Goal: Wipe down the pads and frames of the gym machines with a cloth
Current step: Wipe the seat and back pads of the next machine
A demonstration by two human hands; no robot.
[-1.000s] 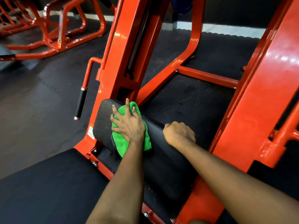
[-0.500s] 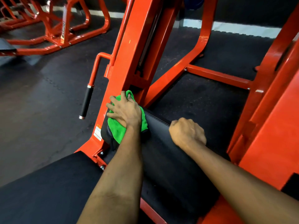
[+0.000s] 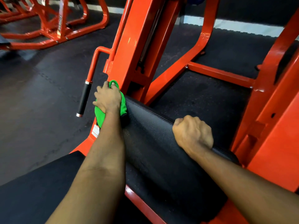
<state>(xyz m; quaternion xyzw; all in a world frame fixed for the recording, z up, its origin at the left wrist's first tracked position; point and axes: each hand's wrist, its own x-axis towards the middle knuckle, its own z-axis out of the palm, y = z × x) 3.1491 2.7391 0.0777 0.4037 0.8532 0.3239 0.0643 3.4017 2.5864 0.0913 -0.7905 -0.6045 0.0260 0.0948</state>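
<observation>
A long black pad [image 3: 153, 143] lies across the orange machine frame [image 3: 137, 38]. My left hand [image 3: 108, 99] presses a green cloth [image 3: 123, 105] over the pad's far left end, against the frame's upright, with its fingers curled over the cloth's top. The cloth hangs down the end of the pad below my wrist. My right hand [image 3: 193, 135] grips the pad's top edge near its right end, fingers curled over the far side and hidden.
A black-gripped handle [image 3: 84, 98] hangs from an orange bar just left of the cloth. A second black pad [image 3: 40, 191] fills the lower left. A thick orange beam [image 3: 275, 110] stands close on the right. Another orange machine [image 3: 56, 21] sits on the dark rubber floor [image 3: 40, 86] at the far left.
My left hand has slid the cloth leftward along the pad, from its upper face to its left end by the upright. My right hand has stayed on the pad's edge.
</observation>
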